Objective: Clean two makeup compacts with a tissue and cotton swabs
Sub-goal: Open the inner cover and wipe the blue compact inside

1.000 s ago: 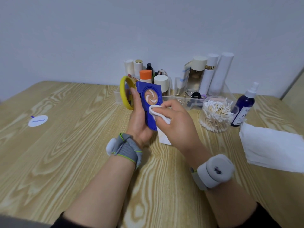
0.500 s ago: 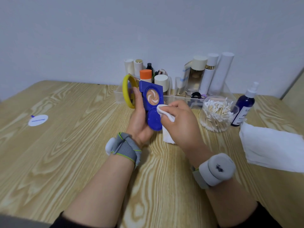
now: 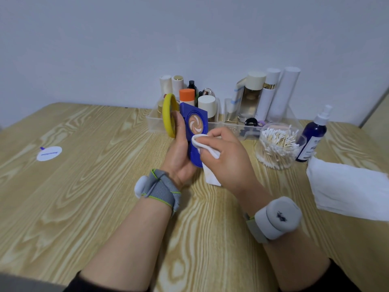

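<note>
Table [image 3: 84,186]: wooden | tissue stack [image 3: 347,190]: right edge | left hand [image 3: 179,157]: curled round two compacts | right hand [image 3: 227,157]: pinching folded tissue | swab jar [image 3: 277,146]: right of hands | blue compact [image 3: 194,123]: open, upright, above table | yellow compact [image 3: 168,114]: beside it, same hand | tissue [image 3: 202,142]: pressed on blue compact's lower half.

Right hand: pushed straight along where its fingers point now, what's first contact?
The blue compact held by the left hand. The right hand points up-left with the tissue over its fingertips, and the tissue seems to touch the compact's lower half; depth is unclear.
</note>
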